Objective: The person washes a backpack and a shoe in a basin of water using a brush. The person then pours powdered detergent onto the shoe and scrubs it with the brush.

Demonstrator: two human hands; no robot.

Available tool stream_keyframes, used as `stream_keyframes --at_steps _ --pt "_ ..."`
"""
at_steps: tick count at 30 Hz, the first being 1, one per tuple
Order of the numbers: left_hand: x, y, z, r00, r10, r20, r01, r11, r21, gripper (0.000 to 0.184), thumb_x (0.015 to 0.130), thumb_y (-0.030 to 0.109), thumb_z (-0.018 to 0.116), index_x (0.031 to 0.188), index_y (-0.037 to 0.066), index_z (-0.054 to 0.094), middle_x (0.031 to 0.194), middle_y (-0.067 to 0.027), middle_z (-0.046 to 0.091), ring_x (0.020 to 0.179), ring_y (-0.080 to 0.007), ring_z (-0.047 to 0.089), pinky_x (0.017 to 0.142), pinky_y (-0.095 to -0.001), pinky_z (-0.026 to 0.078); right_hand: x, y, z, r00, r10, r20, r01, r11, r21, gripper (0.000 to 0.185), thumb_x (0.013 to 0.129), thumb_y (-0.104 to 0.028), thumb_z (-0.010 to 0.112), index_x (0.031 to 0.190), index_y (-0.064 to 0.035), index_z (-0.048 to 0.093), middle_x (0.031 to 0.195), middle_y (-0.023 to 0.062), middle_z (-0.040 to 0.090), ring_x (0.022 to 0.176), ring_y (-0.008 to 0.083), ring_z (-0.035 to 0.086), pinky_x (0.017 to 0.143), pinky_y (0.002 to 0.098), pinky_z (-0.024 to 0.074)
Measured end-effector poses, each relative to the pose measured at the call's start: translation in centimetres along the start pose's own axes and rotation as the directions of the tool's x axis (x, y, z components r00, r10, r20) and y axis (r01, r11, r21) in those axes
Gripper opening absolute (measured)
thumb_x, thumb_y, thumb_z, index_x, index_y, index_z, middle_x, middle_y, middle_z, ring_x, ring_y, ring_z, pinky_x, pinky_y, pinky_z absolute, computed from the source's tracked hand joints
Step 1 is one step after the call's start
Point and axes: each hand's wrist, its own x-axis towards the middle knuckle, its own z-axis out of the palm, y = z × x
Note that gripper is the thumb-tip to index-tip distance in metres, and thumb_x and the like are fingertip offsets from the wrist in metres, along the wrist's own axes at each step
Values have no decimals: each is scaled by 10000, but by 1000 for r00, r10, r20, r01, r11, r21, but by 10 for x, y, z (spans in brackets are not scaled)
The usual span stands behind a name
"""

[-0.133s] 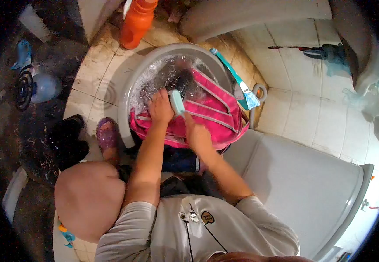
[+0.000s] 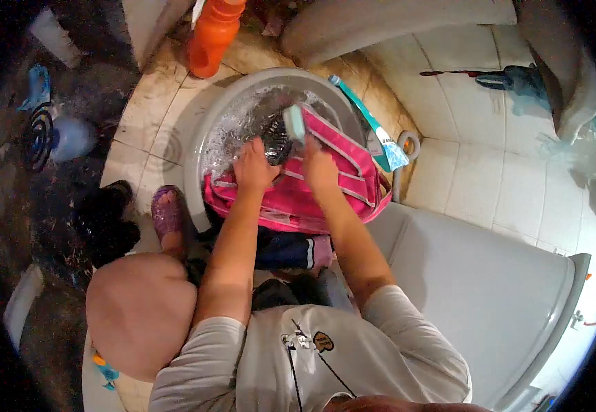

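A grey basin (image 2: 198, 147) of sudsy water holds a pink bag (image 2: 353, 175) with light grey trim, which leans over the near rim. My left hand (image 2: 253, 167) presses on the bag at the water's edge, beside a dark mesh part (image 2: 276, 141) of it, and its fingers look bent round the fabric. In my right hand (image 2: 320, 165) is a pale green brush (image 2: 294, 123), its head over the bag's upper strap area near the suds. The bristles are hard to make out.
An orange bottle (image 2: 214, 38) stands behind the basin. To the right are a teal and white packet (image 2: 380, 137) and a large grey lidded surface (image 2: 476, 295). Dark cloth (image 2: 280, 248) lies below the basin. Black footwear (image 2: 109, 223) is at the left.
My right hand has moved the brush up and to the right, away from my left hand. My left hand has barely shifted on the bag.
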Motion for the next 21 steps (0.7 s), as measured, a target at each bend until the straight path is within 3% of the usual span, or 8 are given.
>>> stream_keyframes --at_steps 3,6,9,11,12,14,17,21 --pt "32 3 0 990 106 -91 -112 992 -64 587 578 279 754 1008 51 426 979 -154 549 971 -336 526 786 -439 442 26 -3 9 977 12 -211 4 997 71 395 839 -136 436 1233 -120 430 697 238 600 634 413 599 557 518 472" --pt "23 -2 6 1000 -3 27 5 999 -47 595 564 261 763 1005 45 426 978 -169 547 956 -343 532 769 -431 452 -41 -15 13 995 -28 -99 45 985 169 413 849 -156 424 1260 -126 409 658 231 599 600 418 597 536 531 462" --pt "17 -6 15 996 56 -69 -51 996 77 614 549 271 777 995 38 426 942 -172 560 931 -351 541 756 -423 453 -92 -24 3 998 -42 37 35 988 152 440 854 -163 434 1292 -175 396 626 230 589 580 409 596 542 540 469" --pt "18 -6 5 997 58 -52 -59 998 -29 607 548 285 780 978 40 428 894 -166 572 911 -356 546 755 -422 448 -57 -6 14 995 -63 -74 69 994 80 404 862 -179 427 1265 -179 422 690 236 601 629 406 605 557 532 479" --pt "19 4 -8 997 50 -64 -55 995 -80 612 544 304 785 976 44 438 866 -159 577 894 -353 551 776 -423 436 -32 -8 4 999 10 39 -12 998 59 365 858 -179 425 1222 -166 449 777 239 608 696 406 610 585 522 484" --pt "20 2 0 992 81 -100 -86 995 -46 611 544 318 786 971 47 444 876 -160 577 899 -347 552 784 -424 432 9 -4 3 991 -5 -132 19 994 110 325 862 -177 417 1183 -154 465 829 251 601 726 404 609 600 518 483" --pt "21 3 -5 992 80 -93 -76 996 47 602 555 334 785 970 48 454 911 -161 572 910 -329 552 805 -424 420 25 -12 11 985 66 -159 -40 985 165 320 858 -173 421 1174 -154 466 812 259 600 714 402 609 607 519 479" --pt "20 -3 6 996 62 -57 -59 997 56 587 579 304 777 990 41 450 915 -155 564 908 -327 547 798 -414 422 -53 -27 -4 1000 -26 6 24 990 136 408 840 -167 435 1247 -179 434 782 251 600 671 409 608 576 526 479"
